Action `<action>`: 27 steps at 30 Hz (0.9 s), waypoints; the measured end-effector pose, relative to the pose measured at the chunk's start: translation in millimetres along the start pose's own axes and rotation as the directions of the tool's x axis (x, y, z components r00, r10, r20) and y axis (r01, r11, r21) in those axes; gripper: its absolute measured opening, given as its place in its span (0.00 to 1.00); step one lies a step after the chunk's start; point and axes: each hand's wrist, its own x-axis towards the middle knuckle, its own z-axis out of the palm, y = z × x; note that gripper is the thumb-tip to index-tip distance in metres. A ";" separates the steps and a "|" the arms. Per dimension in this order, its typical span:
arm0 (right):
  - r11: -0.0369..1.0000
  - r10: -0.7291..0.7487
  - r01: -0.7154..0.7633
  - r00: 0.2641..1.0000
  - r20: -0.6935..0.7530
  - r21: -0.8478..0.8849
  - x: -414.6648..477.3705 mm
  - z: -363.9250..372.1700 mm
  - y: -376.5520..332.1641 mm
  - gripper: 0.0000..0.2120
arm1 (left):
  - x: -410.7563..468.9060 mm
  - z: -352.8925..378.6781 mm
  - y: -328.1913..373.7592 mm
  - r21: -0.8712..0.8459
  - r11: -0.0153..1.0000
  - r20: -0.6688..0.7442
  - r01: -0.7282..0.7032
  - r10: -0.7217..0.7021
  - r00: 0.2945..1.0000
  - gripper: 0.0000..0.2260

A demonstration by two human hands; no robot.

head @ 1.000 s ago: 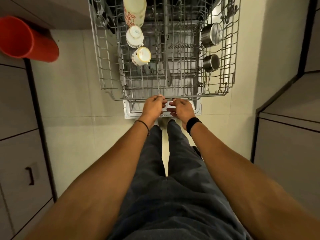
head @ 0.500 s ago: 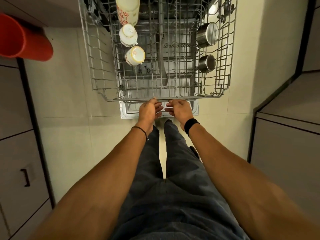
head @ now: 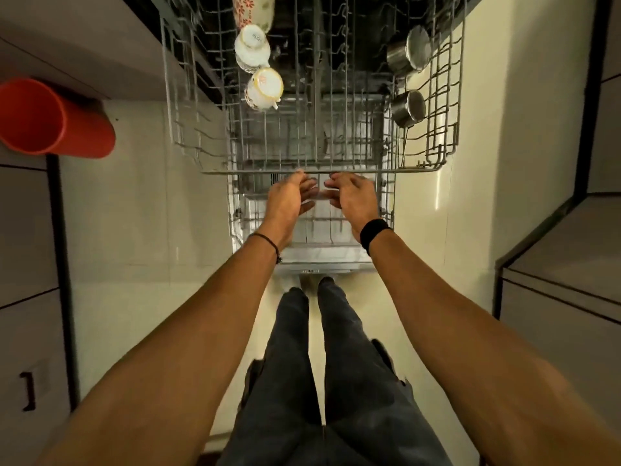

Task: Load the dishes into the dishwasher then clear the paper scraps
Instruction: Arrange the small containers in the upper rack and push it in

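The dishwasher's upper wire rack is pulled out in front of me. It holds two white cups, a floral mug and two small steel pots. My left hand and my right hand are side by side at the middle of the rack's front rail. Their fingertips touch the rail and the fingers are loosely spread, holding nothing. Under my hands lies the lower rack, which looks empty, above the open door. No paper scraps are in view.
A red plastic cup lies on its side at the edge of the left counter. Grey cabinets with a dark handle line the left, and another counter stands at the right. My legs stand on the pale tiled floor.
The upper rack has slid away from me into the dishwasher, uncovering the lower rack. Both hands went forward with the rail, and their fingers have loosened from a grip to fingertip contact.
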 end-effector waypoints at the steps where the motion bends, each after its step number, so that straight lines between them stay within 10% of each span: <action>1: 1.000 -0.020 0.020 1.000 0.012 -0.001 11.1 2.7 -16.0 0.11 | 10.3 6.5 15.9 -0.010 1.000 0.017 -0.015 0.015 1.000 0.13; 8: 0.986 -0.144 0.149 0.988 0.059 -0.077 90.9 22.7 -104.3 0.10 | 82.2 38.9 107.3 -0.178 0.979 -0.068 -0.101 0.091 0.994 0.13; 27: 0.903 -0.341 0.360 0.932 0.120 -0.232 191.4 37.4 -200.0 0.14 | 156.8 69.5 208.3 0.030 0.955 -0.071 -0.294 0.296 0.953 0.12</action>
